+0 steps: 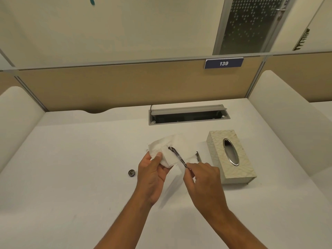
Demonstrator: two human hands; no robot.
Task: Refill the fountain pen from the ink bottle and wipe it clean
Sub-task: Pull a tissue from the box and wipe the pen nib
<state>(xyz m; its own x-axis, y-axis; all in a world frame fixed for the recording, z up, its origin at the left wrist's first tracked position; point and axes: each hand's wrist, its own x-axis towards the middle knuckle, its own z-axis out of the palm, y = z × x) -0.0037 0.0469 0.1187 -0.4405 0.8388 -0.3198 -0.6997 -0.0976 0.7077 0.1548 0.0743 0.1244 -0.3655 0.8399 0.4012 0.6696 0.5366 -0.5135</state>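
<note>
1. Head view: the right hand (201,177) pinches the near end of the fountain pen (177,156). The pen's long axis runs from that grip up and to the left, its dark nib end lying against the tissue (168,150).
2. The left hand (152,175) clasps the tissue's near-left edge, thumb on top, so it is the hand nearer the nib.
3. A cap (131,172) lies left on the desk (71,177); the tissue box (231,155) stands right. I see no ink bottle.
4. Judgement: wiping means drawing the pen along its axis, back towards the right hand.
</note>
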